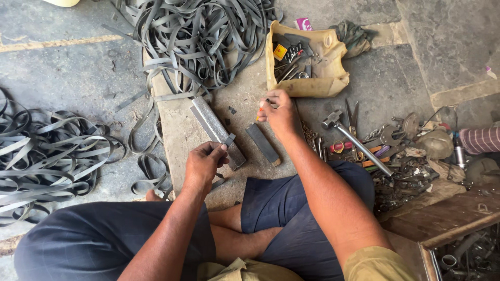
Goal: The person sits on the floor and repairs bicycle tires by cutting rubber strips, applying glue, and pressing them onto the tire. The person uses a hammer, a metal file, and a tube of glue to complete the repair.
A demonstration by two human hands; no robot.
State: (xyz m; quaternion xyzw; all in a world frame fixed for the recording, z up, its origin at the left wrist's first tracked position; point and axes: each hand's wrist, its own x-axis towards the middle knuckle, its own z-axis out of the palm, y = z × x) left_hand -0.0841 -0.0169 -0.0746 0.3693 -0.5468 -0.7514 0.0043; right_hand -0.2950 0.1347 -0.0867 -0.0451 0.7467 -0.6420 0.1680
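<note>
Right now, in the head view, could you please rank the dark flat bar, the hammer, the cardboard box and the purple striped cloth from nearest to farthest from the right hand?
From the right hand:
1. Dark flat bar, just below the hand.
2. Cardboard box of tools, just above it, and hammer, to its right: too close to call.
3. Purple striped cloth, at the far right edge.

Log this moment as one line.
left hand: pinching small rubber piece over metal bar | right hand: holding small orange-handled tool | flat file: on slab
</note>
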